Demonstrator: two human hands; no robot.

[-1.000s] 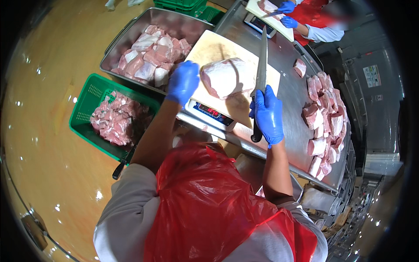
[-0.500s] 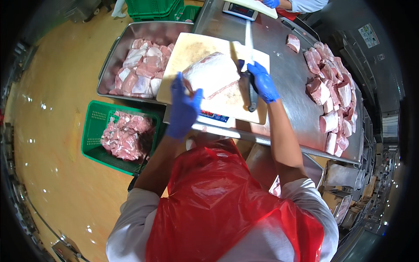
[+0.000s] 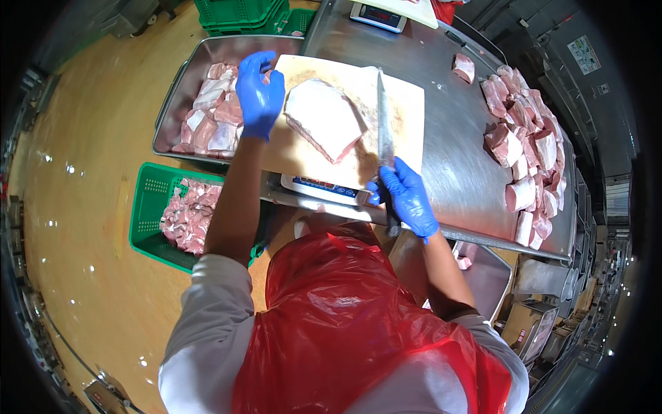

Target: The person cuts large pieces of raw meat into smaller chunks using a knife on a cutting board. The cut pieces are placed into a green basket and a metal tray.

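Moved since half a second ago: left grip [image 3: 261, 96], up and away from slab [image 3: 324, 117] to above the seam between tub [image 3: 227, 52] and board [image 3: 407, 103]; slab, swung round, one corner toward board's near edge; knife [image 3: 384, 131], drawn nearer the body in right grip [image 3: 405, 196].

Slab: pale side up on board, left of middle, apart from blade. Board over scale [image 3: 324, 191], at near-left corner of counter [image 3: 455, 138]. Cut pieces [image 3: 510, 145] heaped along counter's right edge. Tub beside left edge; basket [image 3: 145, 207] off near-left corner.

Left grip: loosely spread, nothing visible held. Right grip: wrapped round knife's handle at board's near edge, tip toward far edge.

For good handling, by judgement: settle slab flat and square to blade before any stroke. Steady with left grip, fingertips tucked back, off blade's line. Draw long and even rather than press; slick fat likely to slide. Load board centrally, against rocking on scale.

Hidden or unclear: left grip's height over tub; knife edge's facing, and any contact with board; slab's underside; scale mostly under board, hard to read; part of basket behind left forearm [image 3: 234, 193]. Cut off at top: second board [image 3: 417, 12], co-worker's red apron [image 3: 447, 10].
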